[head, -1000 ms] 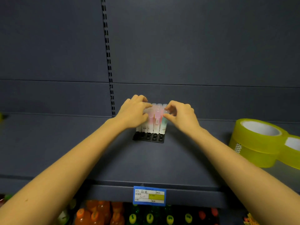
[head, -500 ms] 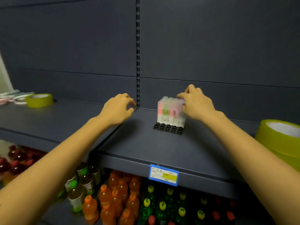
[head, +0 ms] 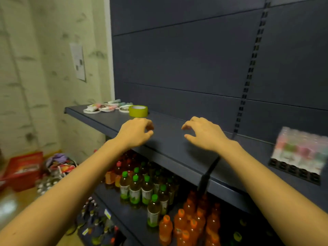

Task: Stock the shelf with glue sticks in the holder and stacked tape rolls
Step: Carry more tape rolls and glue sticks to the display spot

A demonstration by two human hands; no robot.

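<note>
You're hovering both hands over the shelf (head: 170, 144), nothing in either. Left hand (head: 135, 133) and right hand (head: 204, 134) are hanging loosely curled and empty, near each other but apart. The glue sticks (head: 300, 148) are standing upright in the black holder (head: 294, 172) at the near right of the shelf. It's looking full, pastel colours, too blurred for me to be counting. I'm reading that half as done. Tape is what's left: one yellow roll (head: 138, 110) is sitting alone at the far left, with thin white rolls (head: 106, 108) lying flat just beside it, nothing stacked.
</note>
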